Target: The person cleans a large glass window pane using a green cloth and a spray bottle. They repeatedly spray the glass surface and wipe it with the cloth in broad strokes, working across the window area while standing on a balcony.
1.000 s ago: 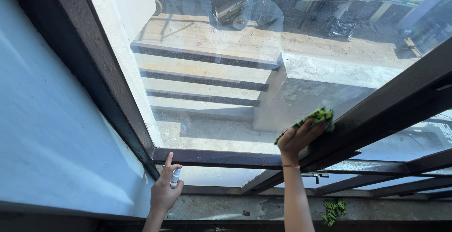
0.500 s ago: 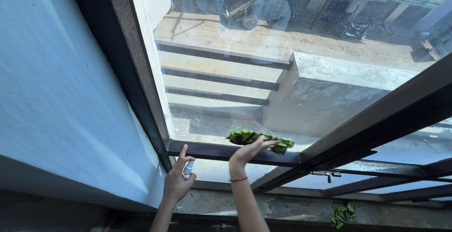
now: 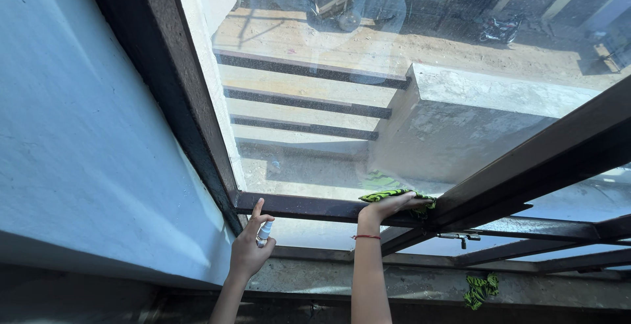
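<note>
Nearest, the left hand (image 3: pixel 248 248) is closed around a small white spray bottle (image 3: pixel 263 231), forefinger raised against the dark window frame (image 3: pixel 296 206). Just beyond, the right hand (image 3: pixel 388 207) presses flat, fingers spread, on a green-and-black cloth (image 3: pixel 384 195) lying under its fingertips on the frame's bottom rail, glass pane (image 3: pixel 368 87) behind.

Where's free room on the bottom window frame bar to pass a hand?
Free: the dark frame bar between the left hand, which holds a small spray bottle, and the right hand. Crowded: the right corner, where the right hand presses a green cloth against the angled frame.
</note>
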